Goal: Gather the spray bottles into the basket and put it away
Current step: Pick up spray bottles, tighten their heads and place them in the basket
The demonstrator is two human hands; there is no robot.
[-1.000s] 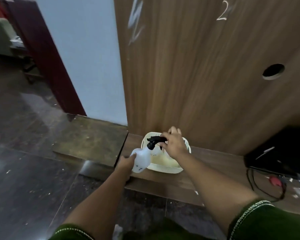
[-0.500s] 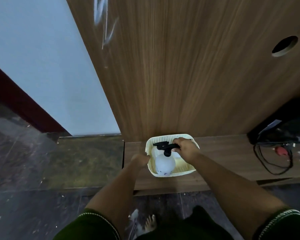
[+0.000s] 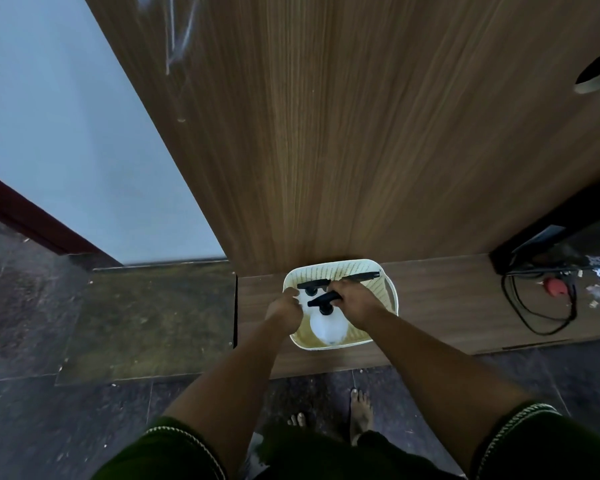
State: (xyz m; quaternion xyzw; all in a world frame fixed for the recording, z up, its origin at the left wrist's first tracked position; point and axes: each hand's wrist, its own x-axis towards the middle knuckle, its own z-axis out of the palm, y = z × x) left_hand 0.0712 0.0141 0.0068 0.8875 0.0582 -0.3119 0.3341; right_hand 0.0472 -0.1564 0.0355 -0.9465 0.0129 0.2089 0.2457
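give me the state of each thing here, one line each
basket: on the low wooden ledge, holding bottles
near spray bottle: upright in the basket, black trigger head held
far spray bottle: in the basket behind it
right hand: grip closed on the near trigger head
left hand: at the basket's left rim, grip unclear

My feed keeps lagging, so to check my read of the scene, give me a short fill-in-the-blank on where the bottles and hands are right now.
1. The spray bottle with the black trigger head sits inside the cream ____.
2. The right hand grips that bottle's black ____.
3. The basket rests on a low ____ ledge against the panel.
4. The left hand is at the basket's ____ rim.

Missing words: basket; trigger head; wooden; left
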